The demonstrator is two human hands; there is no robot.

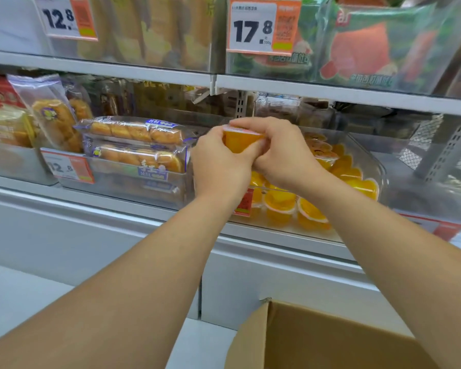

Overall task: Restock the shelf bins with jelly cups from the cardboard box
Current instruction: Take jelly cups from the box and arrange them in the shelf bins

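Your left hand (218,162) and right hand (280,150) both hold one orange jelly cup (238,141), fingers curled around it, lid upward. The clear bin (378,166) lies just below and right, so lower it there.

Just two bare forearms coming in from 7 and 5 o'clock, left grip (218,166) and right grip (280,153) uncovered too, sleeves out of view.
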